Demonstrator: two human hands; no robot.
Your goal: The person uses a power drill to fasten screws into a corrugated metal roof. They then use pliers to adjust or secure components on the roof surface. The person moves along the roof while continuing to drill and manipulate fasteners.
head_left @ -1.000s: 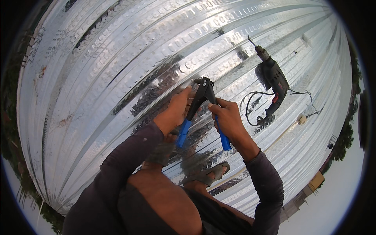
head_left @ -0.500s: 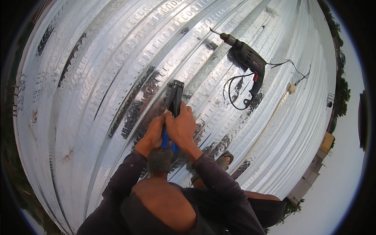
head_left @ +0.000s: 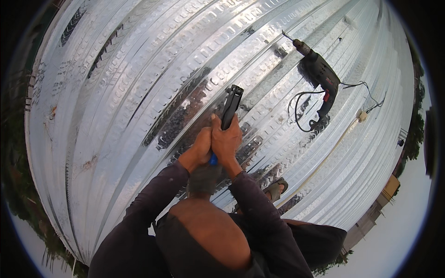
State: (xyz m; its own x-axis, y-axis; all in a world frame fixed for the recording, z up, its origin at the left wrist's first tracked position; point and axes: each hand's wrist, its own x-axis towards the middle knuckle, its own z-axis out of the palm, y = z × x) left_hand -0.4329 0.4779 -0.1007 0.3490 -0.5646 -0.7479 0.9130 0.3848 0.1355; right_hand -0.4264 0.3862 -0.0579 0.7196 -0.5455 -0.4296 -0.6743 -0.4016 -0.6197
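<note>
Rivet tool (head_left: 230, 107), black with blue handles, standing nose down on the shiny roof sheet (head_left: 116, 116), in the middle of the scene. Squeezed shut between both hands: left hand (head_left: 200, 150) on the left handle, right hand (head_left: 225, 139) on the right one, both grips closed tight on the tool, palms pressed together.

Best kept straight up, nose flat on the metal, not leaning to either side. Best pushed down a little while squeezing, with an even, slow press from both sides. Feet set firm, since the sheet looks smooth and slippery.

Roof sheet: thin silver metal, bright like a mirror, with long raised ribs and rows of small bumps. Hard and wavy, with dark reflections across it.

Far on the right, well apart from the hands, a dark power drill (head_left: 320, 74) lying on its side, with a thin black cord (head_left: 301, 109) curling beside it. Near, a sandal (head_left: 276, 187) on one foot, resting on the sheet. Dark long sleeves on both arms.
</note>
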